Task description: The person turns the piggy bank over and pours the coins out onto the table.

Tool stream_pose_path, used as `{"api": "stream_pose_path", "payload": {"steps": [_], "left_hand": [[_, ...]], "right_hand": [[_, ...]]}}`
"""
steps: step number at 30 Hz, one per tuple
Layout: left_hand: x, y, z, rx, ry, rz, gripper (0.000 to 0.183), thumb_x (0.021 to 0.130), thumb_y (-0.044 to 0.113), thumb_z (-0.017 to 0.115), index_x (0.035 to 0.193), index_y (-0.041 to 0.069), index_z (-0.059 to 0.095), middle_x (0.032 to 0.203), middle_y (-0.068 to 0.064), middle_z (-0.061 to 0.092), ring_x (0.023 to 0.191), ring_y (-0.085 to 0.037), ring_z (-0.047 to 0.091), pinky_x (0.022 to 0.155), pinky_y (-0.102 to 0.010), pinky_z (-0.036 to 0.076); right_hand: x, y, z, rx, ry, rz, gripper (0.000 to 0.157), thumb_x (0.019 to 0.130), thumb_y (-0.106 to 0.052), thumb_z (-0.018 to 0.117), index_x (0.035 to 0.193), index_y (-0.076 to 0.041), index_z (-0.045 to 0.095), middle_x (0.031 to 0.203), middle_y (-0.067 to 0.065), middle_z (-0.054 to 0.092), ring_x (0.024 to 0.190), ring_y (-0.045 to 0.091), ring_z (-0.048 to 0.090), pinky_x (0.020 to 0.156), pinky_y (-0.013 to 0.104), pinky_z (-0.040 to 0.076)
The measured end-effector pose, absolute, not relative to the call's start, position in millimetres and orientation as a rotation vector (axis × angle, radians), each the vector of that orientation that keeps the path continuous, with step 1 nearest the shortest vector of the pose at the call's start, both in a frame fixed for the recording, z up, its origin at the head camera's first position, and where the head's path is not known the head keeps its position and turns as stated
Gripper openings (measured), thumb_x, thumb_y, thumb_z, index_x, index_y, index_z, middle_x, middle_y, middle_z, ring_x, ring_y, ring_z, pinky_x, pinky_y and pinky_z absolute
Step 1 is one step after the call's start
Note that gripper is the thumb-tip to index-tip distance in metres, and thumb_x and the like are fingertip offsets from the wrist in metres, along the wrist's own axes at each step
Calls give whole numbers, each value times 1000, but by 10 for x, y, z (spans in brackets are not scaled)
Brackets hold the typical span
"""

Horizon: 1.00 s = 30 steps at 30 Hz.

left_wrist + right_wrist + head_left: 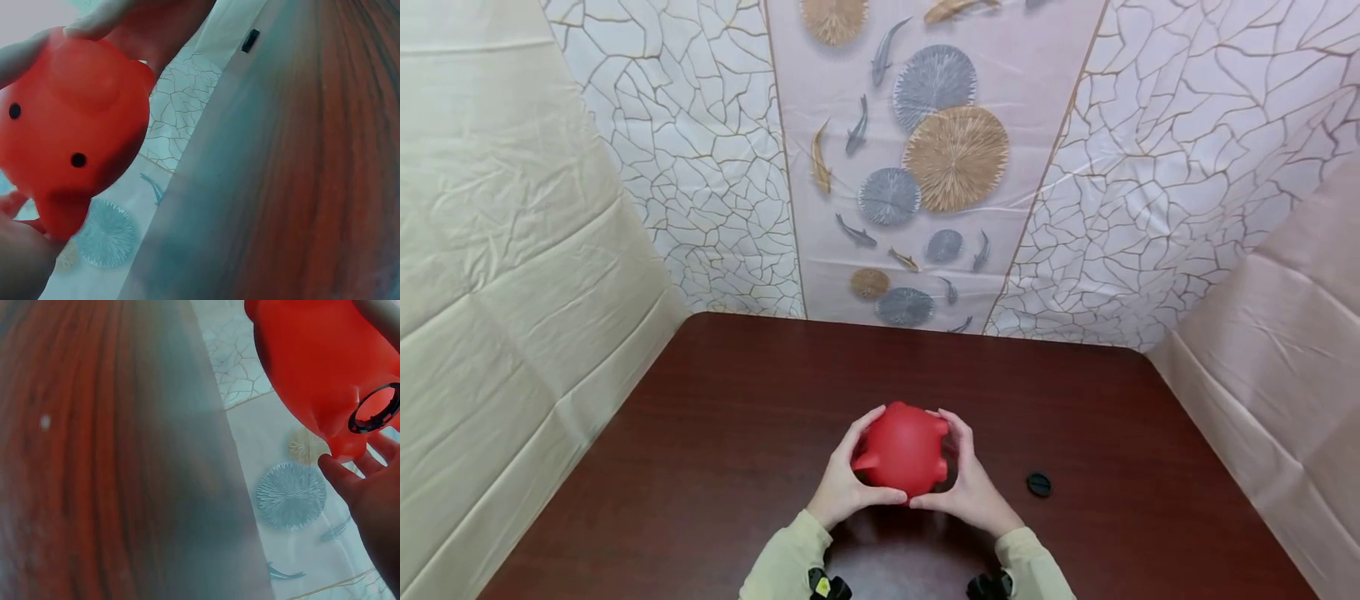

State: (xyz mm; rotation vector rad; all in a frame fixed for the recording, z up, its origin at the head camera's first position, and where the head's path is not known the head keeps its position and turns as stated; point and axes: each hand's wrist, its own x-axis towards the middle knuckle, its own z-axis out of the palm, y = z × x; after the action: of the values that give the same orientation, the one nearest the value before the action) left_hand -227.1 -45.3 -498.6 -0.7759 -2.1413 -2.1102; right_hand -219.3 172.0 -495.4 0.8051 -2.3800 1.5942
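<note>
A red piggy bank (907, 450) is held up over the dark table, gripped from both sides. On its left side my left hand (838, 487) curls round it, thumb along the near edge. From the other side my right hand (976, 493) grips it, with the two thumb tips close together. Black eyes and a snout show on the piggy bank (81, 119) in the left wrist view. A black ring (357, 427) rims a round hole in its body in the right wrist view. A round black plug (1039, 485) lies on the table, right of my right hand.
The brown wooden table (760, 400) runs back to a patterned cloth (722, 167). Plain cream cloth (490, 292) hangs on the left, and a pinkish cloth (1285, 350) on the right.
</note>
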Motion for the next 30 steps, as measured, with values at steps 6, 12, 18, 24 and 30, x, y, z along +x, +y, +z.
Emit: {"api": "stream_pose_path", "payload": {"steps": [6,12,18,24,30], "left_hand": [[-2277,-490,-4979,-850,-1907,-2222,87,77,11,80,149,15,32,153,-7,37,135,-16,44,105,-24,44],[-2287,-491,-4966,-932,-1843,-2317,90,80,13,77,152,16,24,157,-15,27,138,-14,39,105,-25,43],[-2289,-460,-4996,-954,-1873,-2522,98,81,21,78,155,24,14,156,-10,28,137,-8,39,112,-21,33],[-2257,-431,-5004,-1078,-1891,-2592,104,80,24,79,156,23,8,156,-2,29,137,-8,39,109,-22,40],[-2250,-433,-5010,-1009,-1900,-2545,101,78,20,81,155,22,15,151,2,38,131,-9,44,102,-25,48]], "right_hand": [[-2184,1697,-4944,678,-2220,1868,109,66,-1,87,146,-13,13,147,-2,34,130,0,40,97,20,49],[-2134,1678,-4927,522,-2130,2014,105,68,-2,85,145,-15,14,139,-8,42,125,3,46,88,25,55],[-2107,1642,-4946,637,-1928,2169,96,74,-21,84,143,-20,17,137,-5,44,124,6,47,90,24,54],[-2097,1614,-4966,901,-1723,2436,86,83,-40,73,143,-25,13,141,-8,40,127,7,46,96,24,51],[-2113,1647,-4961,863,-1874,2478,86,85,-40,72,145,-27,12,141,-12,39,127,4,44,97,23,50]]}}
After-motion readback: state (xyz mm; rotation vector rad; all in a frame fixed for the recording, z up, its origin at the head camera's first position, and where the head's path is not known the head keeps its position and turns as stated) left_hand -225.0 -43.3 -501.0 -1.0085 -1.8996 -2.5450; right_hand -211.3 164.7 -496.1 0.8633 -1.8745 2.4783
